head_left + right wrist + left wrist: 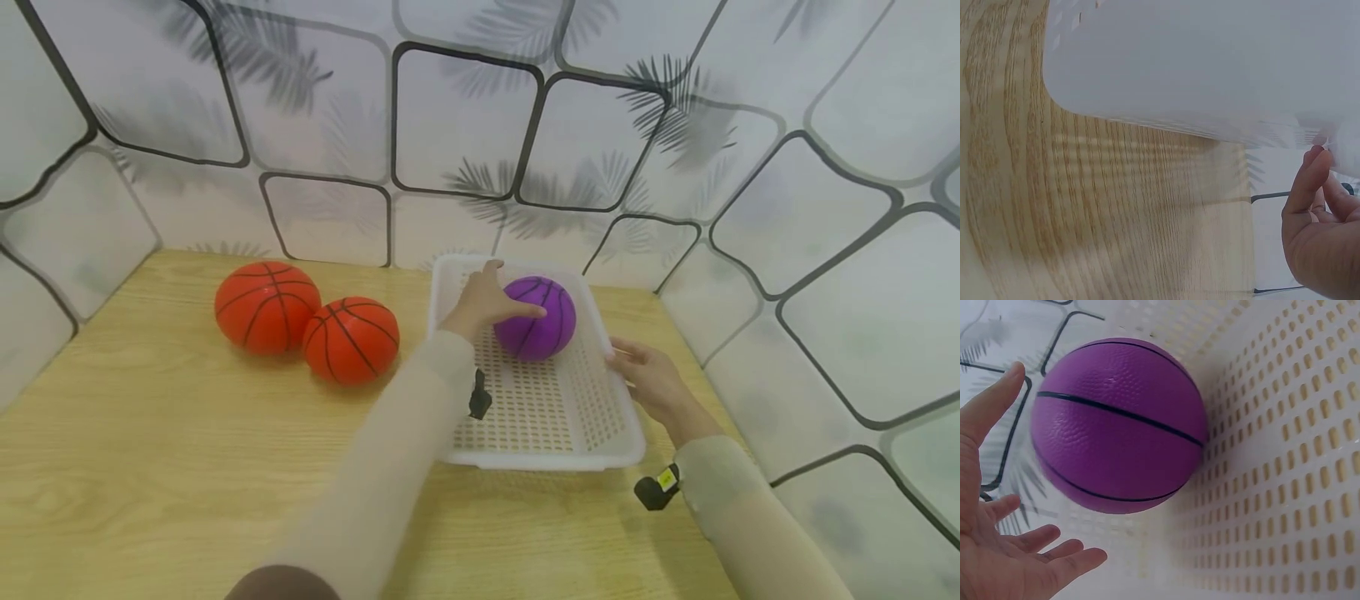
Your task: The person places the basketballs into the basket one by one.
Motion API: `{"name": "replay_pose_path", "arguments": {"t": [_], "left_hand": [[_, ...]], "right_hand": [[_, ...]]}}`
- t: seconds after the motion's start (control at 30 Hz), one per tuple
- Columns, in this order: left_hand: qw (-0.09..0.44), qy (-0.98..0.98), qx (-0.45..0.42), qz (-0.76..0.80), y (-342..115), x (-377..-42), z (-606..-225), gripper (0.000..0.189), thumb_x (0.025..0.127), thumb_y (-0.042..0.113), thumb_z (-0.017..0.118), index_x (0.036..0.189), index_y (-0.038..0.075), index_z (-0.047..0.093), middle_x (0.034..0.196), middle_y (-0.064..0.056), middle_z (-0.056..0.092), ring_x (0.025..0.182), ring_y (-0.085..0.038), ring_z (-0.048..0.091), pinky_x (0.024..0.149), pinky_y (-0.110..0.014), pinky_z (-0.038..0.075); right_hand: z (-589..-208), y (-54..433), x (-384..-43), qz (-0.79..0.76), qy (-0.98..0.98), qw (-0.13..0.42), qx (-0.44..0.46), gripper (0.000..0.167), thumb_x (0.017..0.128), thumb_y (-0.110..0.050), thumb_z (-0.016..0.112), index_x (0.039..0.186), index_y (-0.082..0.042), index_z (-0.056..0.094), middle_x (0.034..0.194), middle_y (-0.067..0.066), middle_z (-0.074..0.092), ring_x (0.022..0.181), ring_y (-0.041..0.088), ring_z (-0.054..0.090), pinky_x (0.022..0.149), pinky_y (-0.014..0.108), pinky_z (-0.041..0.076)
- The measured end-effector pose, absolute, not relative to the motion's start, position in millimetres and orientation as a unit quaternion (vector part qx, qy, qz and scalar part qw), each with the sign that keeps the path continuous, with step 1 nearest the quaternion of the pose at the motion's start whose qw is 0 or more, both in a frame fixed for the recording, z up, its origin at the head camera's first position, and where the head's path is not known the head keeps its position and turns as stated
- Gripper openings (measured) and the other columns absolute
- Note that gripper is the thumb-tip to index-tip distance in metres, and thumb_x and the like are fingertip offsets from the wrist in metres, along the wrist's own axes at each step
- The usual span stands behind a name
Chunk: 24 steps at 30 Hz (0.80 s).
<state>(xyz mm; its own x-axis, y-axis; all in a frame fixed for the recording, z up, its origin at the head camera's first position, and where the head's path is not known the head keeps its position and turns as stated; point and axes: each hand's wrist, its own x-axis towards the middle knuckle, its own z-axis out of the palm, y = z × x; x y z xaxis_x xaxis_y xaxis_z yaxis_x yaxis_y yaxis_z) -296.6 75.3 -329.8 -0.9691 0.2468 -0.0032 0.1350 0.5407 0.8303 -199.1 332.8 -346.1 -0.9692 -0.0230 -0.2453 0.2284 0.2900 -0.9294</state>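
Observation:
A purple basketball sits toward the far end of a white perforated plastic basket. My left hand hovers over the basket beside the ball, thumb and fingers spread wide. In the left wrist view, a gap shows between that hand and the ball. At the basket's right side, my right hand grips the rim with its fingertips. The right wrist view has the bent fingers pinching the edge of the basket from outside.
Two red basketballs, a larger one and a smaller one, lie side by side left of the basket on the wooden table. A patterned wall runs along the back, and another stands close to my right arm.

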Motion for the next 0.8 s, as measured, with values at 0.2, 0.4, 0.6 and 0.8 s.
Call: {"name": "replay_pose_path", "arguments": {"t": [0.2,0.4,0.6,0.8], "left_hand": [[0.051,0.880,0.158,0.445,67.2,-297.1,-310.6,0.110,0.067,0.048,0.084,0.150,0.008,0.022,0.146,-0.021,0.034,0.133,-0.034,0.034,0.106,-0.044,0.035],[0.038,0.893,0.214,0.394,60.9,-296.9,-297.7,0.111,0.065,0.052,0.083,0.150,0.010,0.025,0.147,-0.016,0.035,0.134,-0.030,0.034,0.106,-0.042,0.035],[0.032,0.895,0.263,0.359,50.3,-290.6,-285.6,0.109,0.065,0.055,0.083,0.149,0.012,0.028,0.148,-0.012,0.036,0.134,-0.028,0.034,0.106,-0.043,0.035],[0.014,0.893,0.296,0.338,34.6,-282.1,-275.9,0.106,0.064,0.055,0.083,0.148,0.014,0.032,0.148,-0.009,0.037,0.133,-0.028,0.036,0.106,-0.044,0.034]], "right_hand": [[-344.7,332.9,-197.5,-0.590,0.798,0.106,0.061,0.055,0.100,-0.017,0.050,0.148,0.000,0.028,0.144,0.026,0.036,0.118,0.029,0.052,0.093,0.034,0.048],[-344.1,331.7,-196.9,-0.588,0.800,0.104,0.063,0.055,0.099,-0.017,0.052,0.147,-0.001,0.029,0.143,0.026,0.037,0.114,0.024,0.055,0.094,0.036,0.047],[-345.6,332.7,-198.1,-0.586,0.801,0.106,0.063,0.055,0.100,-0.017,0.051,0.148,-0.001,0.029,0.143,0.025,0.038,0.116,0.027,0.053,0.094,0.036,0.047],[-347.0,332.7,-199.0,-0.584,0.802,0.106,0.059,0.055,0.100,-0.018,0.051,0.147,-0.001,0.029,0.143,0.026,0.038,0.121,0.034,0.049,0.095,0.038,0.046]]}}
